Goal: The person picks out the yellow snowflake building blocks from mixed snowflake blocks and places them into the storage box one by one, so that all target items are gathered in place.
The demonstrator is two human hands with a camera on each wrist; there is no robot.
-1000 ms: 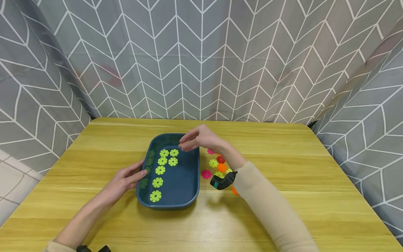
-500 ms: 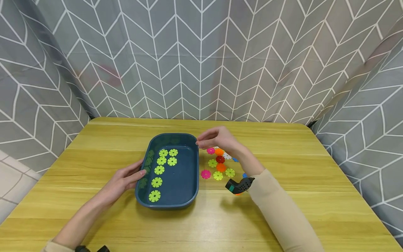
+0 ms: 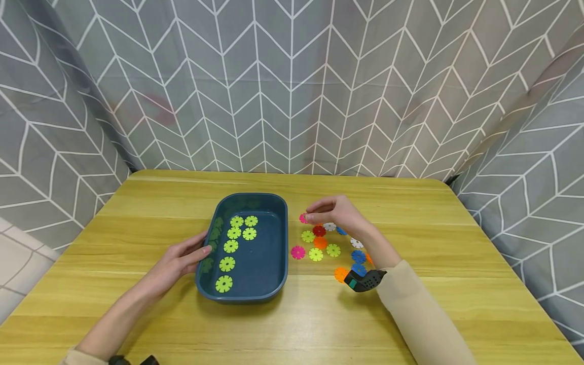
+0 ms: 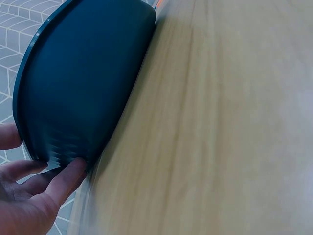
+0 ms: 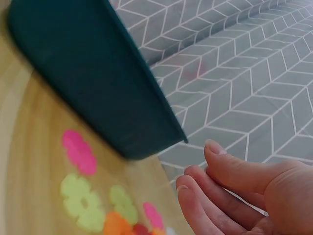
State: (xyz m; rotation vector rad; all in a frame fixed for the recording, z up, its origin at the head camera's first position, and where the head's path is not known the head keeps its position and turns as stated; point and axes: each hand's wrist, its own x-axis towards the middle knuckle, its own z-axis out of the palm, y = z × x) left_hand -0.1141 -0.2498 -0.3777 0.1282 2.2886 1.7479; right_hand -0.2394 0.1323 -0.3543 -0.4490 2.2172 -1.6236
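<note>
The far pink disc (image 3: 302, 218) lies flat on the table (image 3: 410, 218), just to the right of the blue tray (image 3: 264, 258), and it looks like thin, light plastic, fairly stiff with perhaps a little give, so a gentle pinch should be enough and breakage seems unlikely. Its smooth face could slide under a fingertip, and being so flat it offers little to get under; the notched edge seems the best place to take hold, thumb on one side and forefinger on the opposite one, clear of the red disc (image 3: 319, 231) near it. The right grip (image 3: 336, 210) is released: its fingers curve loosely, and the right wrist view shows a gap between thumb and fingertips with nothing in it. From the head view the far pink disc sits right at those fingertips, partly covered by them, toward their left; in the right wrist view it shows on the table off the fingers, with no contact visible. The left grip (image 3: 188, 256) holds the blue tray by its left side, thumb at the rim and fingers against the outer wall, well apart from the far pink disc, with yellow-green discs (image 3: 230, 246) lying inside between them
</note>
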